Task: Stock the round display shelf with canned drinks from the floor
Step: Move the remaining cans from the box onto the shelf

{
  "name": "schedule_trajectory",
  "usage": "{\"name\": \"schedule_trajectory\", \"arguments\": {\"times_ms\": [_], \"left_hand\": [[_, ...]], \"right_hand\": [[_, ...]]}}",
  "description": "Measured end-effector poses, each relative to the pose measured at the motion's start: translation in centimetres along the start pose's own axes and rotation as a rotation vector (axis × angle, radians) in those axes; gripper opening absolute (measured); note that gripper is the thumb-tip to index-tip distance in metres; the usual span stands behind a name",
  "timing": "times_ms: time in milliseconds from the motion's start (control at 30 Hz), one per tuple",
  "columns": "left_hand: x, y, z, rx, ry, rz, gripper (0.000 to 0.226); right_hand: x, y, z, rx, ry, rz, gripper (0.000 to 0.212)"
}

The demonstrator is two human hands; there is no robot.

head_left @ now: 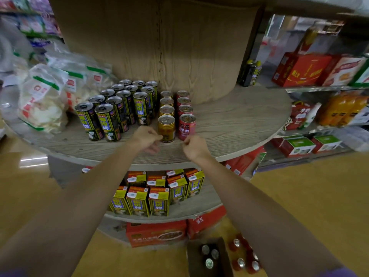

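Observation:
The round wooden display shelf (229, 124) carries a block of dark green-and-yellow cans (119, 108), a row of gold cans (167, 127) and a row of red cans (186, 125). My left hand (147, 139) hovers at the shelf's front with curled fingers, its fingertips just touching the base of the front gold can. Just right of it, my right hand (194, 145) is curled too, its fingertips at the foot of the front red can. Neither hand grips a can. On the floor stand a dark carton holding cans (209, 254) and a pack of red cans (245, 258).
Bags of white snacks (44, 98) fill the shelf's left side. The thick wooden core (159, 41) rises behind the cans. Yellow drink cartons (157, 192) sit on the lower tier, with red boxes (155, 232) beneath. Side shelves at right hold red gift boxes (299, 68).

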State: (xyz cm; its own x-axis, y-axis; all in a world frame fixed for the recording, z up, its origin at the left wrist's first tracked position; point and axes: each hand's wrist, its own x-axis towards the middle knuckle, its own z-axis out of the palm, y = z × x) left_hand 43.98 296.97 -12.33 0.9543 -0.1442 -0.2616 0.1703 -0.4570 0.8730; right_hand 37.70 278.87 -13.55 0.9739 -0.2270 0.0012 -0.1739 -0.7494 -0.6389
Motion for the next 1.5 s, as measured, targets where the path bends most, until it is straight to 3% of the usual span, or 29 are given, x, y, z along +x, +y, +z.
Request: {"name": "schedule_trajectory", "arguments": {"times_ms": [233, 367, 533, 733, 800, 1033, 1167, 1333, 1500], "left_hand": [[-5.3, 2.2, 7.9, 0.059, -0.19, 0.016, 0.019], [-7.4, 2.5, 15.4, 0.304, -0.299, 0.088, 0.009], [-9.6, 0.3, 24.1, 0.532, -0.393, 0.141, 0.016], [-12.2, -2.6, 32.3, 0.631, -0.499, 0.188, 0.005], [-12.3, -3.9, 34.1, 0.692, -0.529, 0.201, 0.008], [-9.9, -10.2, 37.8, 0.817, -0.556, 0.123, 0.016], [-7.3, -13.5, 39.0, 0.786, -0.574, 0.062, 0.007], [-3.2, -18.4, 41.3, 0.74, -0.681, 0.032, 0.012], [0.1, -23.9, 42.9, 0.721, -0.702, -0.131, 0.011]], "right_hand": [[-4.2, 7.8, -5.1, 0.17, -0.112, 0.046, 0.026], [-8.5, 14.3, -8.0, 0.13, -0.152, 0.066, 0.017], [-13.8, 23.1, -8.9, 0.133, -0.182, 0.168, 0.009], [-17.8, 29.8, -8.7, 0.083, -0.187, 0.258, 0.028], [-18.8, 31.8, -7.9, 0.085, -0.21, 0.316, 0.016], [-21.0, 38.5, -3.3, 0.135, -0.283, 0.534, 0.009], [-20.6, 39.5, -0.7, 0.122, -0.26, 0.641, 0.016], [-17.9, 39.4, 4.3, 0.128, -0.232, 0.706, 0.014], [-15.8, 39.6, 10.1, 0.187, -0.183, 0.845, 0.023]]}}
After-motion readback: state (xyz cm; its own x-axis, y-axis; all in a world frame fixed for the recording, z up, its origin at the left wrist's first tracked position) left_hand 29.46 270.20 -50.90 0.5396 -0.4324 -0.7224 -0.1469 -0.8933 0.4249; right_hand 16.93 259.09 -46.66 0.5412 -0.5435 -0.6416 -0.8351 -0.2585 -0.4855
